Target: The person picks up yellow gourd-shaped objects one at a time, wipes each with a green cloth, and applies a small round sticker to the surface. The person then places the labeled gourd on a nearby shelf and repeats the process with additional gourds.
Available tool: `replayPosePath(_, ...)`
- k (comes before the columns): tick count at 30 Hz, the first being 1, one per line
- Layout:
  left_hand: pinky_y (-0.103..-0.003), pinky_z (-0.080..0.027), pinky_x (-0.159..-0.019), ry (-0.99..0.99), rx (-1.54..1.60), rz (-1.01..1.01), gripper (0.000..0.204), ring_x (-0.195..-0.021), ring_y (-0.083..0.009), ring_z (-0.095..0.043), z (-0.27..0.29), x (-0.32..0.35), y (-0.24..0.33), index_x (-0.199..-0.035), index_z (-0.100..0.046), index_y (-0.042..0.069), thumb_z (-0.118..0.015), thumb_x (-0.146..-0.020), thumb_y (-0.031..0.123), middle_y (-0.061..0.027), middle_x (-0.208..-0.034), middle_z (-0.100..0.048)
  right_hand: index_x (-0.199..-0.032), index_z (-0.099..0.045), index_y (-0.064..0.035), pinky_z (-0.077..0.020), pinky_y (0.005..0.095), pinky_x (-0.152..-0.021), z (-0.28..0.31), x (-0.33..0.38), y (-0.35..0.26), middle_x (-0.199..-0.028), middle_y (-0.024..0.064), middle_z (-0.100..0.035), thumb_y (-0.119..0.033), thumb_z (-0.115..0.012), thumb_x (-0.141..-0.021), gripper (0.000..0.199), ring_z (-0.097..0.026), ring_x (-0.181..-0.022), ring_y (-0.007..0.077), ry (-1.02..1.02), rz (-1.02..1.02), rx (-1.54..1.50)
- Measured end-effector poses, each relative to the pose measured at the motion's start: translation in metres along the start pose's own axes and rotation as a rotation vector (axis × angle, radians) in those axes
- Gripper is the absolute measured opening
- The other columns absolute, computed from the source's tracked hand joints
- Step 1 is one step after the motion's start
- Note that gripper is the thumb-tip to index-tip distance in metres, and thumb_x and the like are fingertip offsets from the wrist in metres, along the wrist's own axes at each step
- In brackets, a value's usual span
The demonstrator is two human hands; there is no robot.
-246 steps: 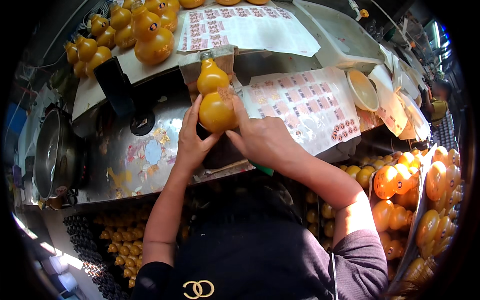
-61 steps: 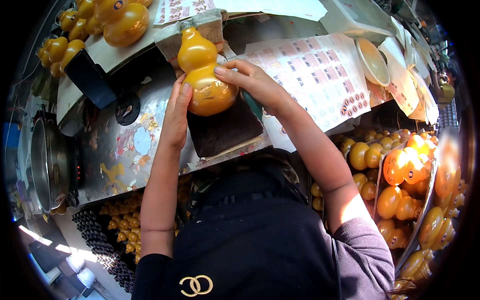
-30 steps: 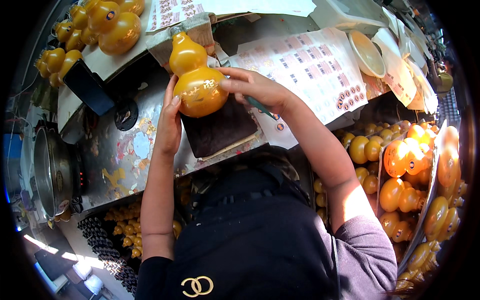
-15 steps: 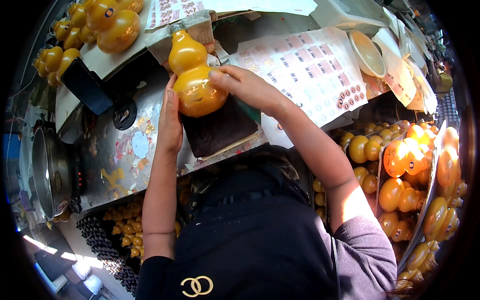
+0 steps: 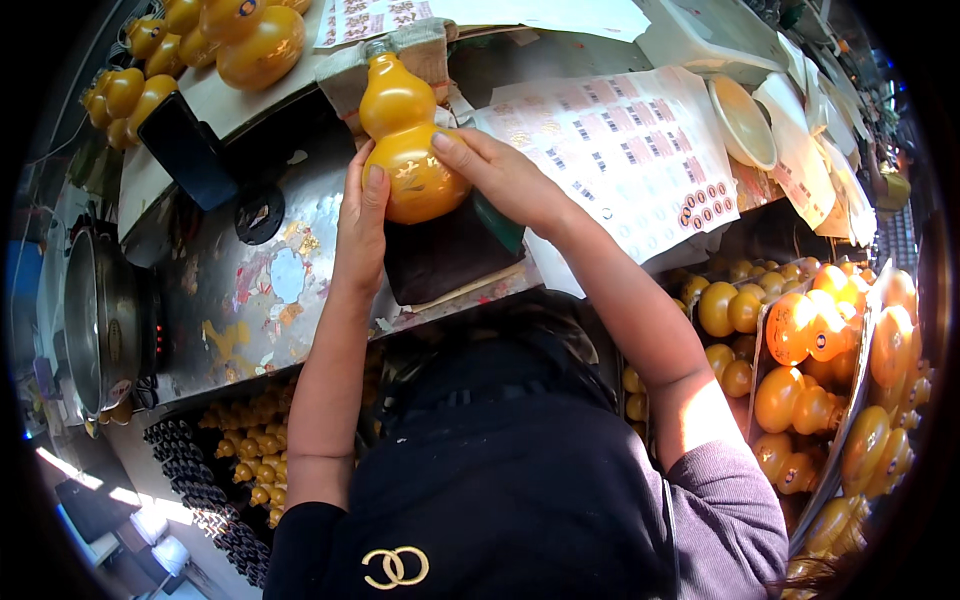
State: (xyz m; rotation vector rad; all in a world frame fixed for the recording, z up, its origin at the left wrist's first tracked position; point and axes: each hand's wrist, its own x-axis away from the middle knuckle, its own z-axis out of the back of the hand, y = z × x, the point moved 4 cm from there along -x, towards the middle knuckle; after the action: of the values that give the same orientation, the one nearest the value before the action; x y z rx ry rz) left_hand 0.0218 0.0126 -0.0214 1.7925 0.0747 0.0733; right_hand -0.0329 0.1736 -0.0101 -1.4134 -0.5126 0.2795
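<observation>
A glossy yellow gourd-shaped bottle lies between my two hands, its narrow clear neck pointing away from me. My left hand grips the lower bulb from the left side, thumb on top. From the right, my right hand holds the same bulb, with its thumb pressed on the upper surface. Gold markings show on the bulb facing me. The neck end rests over a folded grey-beige cloth. Beneath the bottle is a dark brown pad at the table's near edge.
Printed sticker sheets cover the table's right side, beside a round bowl. More yellow gourd bottles stand at upper left, near a dark phone. A metal pan is far left. Crates of gourd bottles stand at right.
The bottle has turned slightly between my hands, so its gold markings sit differently. My left thumb has shifted up along the bulb. The whole view has moved a little.
</observation>
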Motion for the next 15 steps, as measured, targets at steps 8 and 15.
replayPosePath(8, -0.031, -0.029, -0.109, -0.016, 0.024, -0.008, 0.058, -0.128, -0.0190, -0.042, 0.004, -0.002, -0.005, -0.141, -0.033, -0.001, -0.034, -0.102, 0.042, -0.0132, -0.136, -0.045, -0.126, -0.055, 0.0016, -0.0388, 0.0281, -0.098, -0.001, -0.001, 0.003, -0.117, 0.0131, -0.061, -0.055, -0.051, -0.092, 0.066, -0.055, -0.110, 0.0183, -0.013, 0.023, -0.046)
replayPosePath(15, -0.032, -0.029, -0.110, -0.004, -0.028, -0.023, 0.061, -0.129, -0.0197, -0.042, 0.011, -0.003, -0.009, -0.142, -0.033, -0.001, -0.026, -0.103, 0.045, -0.0134, -0.139, -0.044, -0.128, -0.052, 0.0033, -0.0359, 0.0269, -0.100, 0.000, 0.005, -0.008, -0.119, 0.0103, -0.058, -0.048, -0.042, -0.099, 0.060, -0.052, -0.110, 0.0152, -0.010, -0.005, -0.040)
